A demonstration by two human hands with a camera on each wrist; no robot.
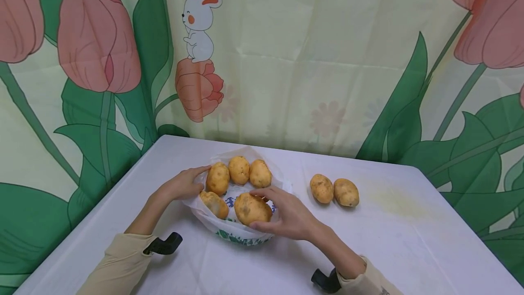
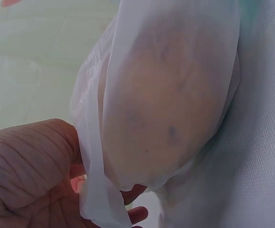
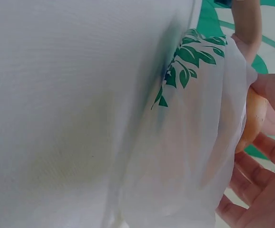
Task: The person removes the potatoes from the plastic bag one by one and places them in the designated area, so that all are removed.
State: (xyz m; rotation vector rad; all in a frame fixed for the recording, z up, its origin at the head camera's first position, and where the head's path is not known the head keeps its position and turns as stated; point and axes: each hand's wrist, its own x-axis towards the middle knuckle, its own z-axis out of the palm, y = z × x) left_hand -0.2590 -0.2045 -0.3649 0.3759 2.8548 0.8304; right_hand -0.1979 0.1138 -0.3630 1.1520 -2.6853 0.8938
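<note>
A white plastic bag (image 1: 210, 226) with green leaf print lies spread open on the table, its rim standing up around several potatoes. My right hand (image 1: 288, 213) grips a large potato (image 1: 250, 209) at the bag's near right side, thumb in front and fingers over the top. In the right wrist view, that potato (image 3: 254, 116) shows between thumb and fingers behind the bag's wall. My left hand (image 1: 186, 185) holds the bag's left rim, beside an upright potato (image 1: 218, 179) and a lower one (image 1: 214, 205). The left wrist view shows the bag's film (image 2: 97, 190) between thumb and fingers.
Two potatoes (image 1: 321, 189) lie side by side on the white tablecloth (image 1: 393, 249), right of the bag. Two more potatoes (image 1: 239, 170) sit at the bag's back. A curtain (image 1: 286, 58) printed with tulips and a rabbit hangs behind the table.
</note>
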